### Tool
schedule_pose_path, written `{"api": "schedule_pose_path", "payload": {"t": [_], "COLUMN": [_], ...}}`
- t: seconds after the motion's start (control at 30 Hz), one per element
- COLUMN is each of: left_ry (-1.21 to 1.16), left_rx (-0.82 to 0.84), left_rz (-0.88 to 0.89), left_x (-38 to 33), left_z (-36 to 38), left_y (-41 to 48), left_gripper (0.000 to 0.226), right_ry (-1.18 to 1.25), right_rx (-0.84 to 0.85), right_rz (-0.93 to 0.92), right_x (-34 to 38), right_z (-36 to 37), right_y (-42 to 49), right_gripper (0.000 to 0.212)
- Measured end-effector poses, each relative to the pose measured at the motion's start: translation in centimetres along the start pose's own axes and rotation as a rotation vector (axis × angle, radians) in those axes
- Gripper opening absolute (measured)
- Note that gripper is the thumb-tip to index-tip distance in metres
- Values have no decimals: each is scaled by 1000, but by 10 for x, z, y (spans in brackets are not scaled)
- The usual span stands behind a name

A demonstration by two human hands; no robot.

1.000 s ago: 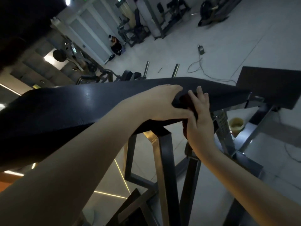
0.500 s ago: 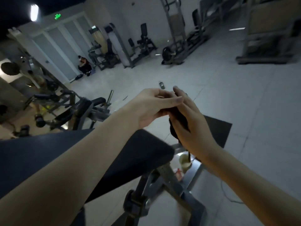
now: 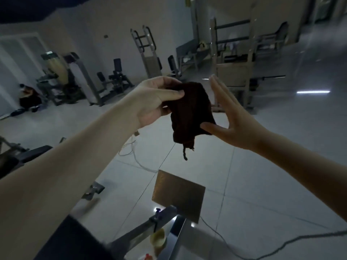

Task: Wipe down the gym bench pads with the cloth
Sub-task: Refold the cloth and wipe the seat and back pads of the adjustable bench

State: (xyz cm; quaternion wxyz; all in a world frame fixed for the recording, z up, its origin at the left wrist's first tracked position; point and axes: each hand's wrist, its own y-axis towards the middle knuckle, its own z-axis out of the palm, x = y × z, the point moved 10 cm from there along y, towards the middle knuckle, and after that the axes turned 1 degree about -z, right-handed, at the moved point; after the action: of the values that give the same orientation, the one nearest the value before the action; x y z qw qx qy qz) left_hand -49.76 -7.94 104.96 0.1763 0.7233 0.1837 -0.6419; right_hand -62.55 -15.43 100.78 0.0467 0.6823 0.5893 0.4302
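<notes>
two hands meet at our dark brown crumpled fabric cloth (image 3: 189, 111) in mid-air: left hand (image 3: 155, 102) pinches its top edge, right hand (image 3: 232, 121) flat, fingers pressed together, thumb touching it. it looks light and limp; we'd bunch it in a palm.

Left hand (image 3: 152, 102) fingertips hidden (behind cloth (image 3: 189, 109)).
</notes>
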Motion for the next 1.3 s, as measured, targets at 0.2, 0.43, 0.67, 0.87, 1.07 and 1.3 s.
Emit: {"api": "schedule_pose_path", "payload": {"t": [0.2, 0.43, 0.67, 0.87, 1.07, 1.3], "left_ry": [55, 3, 75, 121, 170, 167], "left_rx": [155, 269, 317, 231, 183, 80], "left_rz": [128, 268, 304, 325, 358, 389], "left_x": [-44, -89, -87, -84, -94, -117], "left_z": [24, 33, 46, 48, 66, 74], "left_y": [93, 203, 299, 400, 522, 622], "left_gripper": [23, 21, 23, 23, 26, 25], "right_ry": [31, -76, 252, 319, 264, 229], "right_rx": [95, 293, 287, 322, 392, 478], "right_rz": [197, 258, 248, 203, 108, -16], "right_x": [-80, -144, -200, -282, -380, -450], "right_z": [-73, -127, -126, -128, -158, -193], "right_y": [73, 151, 222, 297, 383, 474], "right_gripper": [105, 94, 58, 50, 33, 33]}}
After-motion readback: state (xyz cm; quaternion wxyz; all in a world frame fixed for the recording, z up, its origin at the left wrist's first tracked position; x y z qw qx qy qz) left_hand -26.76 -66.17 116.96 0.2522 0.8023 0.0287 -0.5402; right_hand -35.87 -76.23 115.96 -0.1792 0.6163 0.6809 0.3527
